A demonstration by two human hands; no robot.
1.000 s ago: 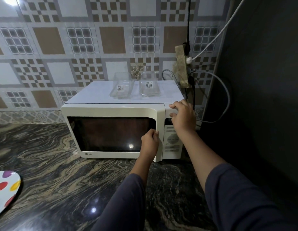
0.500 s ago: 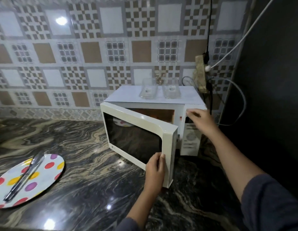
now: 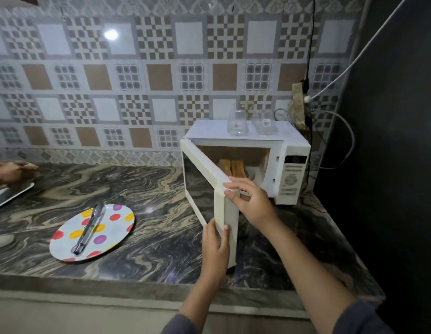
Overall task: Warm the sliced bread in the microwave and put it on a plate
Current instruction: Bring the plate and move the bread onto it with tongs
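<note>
Marbled tabletop (image 3: 161,237); microwave door (image 3: 209,184) ajar. Bread (image 3: 232,168) stands upright inside, beyond right hand (image 3: 251,201), nearer. Both it and left hand (image 3: 215,247) clasp door edge.

The microwave door (image 3: 205,189) now stands wide open — bread slices (image 3: 232,168) show inside — and the right hand (image 3: 251,201) grips its edge instead of the panel.

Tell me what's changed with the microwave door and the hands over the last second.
The white microwave's door has swung from shut to wide open, showing toasted bread slices inside. The right hand left the control panel and now grips the door's edge above the left hand, which kept hold. The clear glass containers on top stayed put.
</note>
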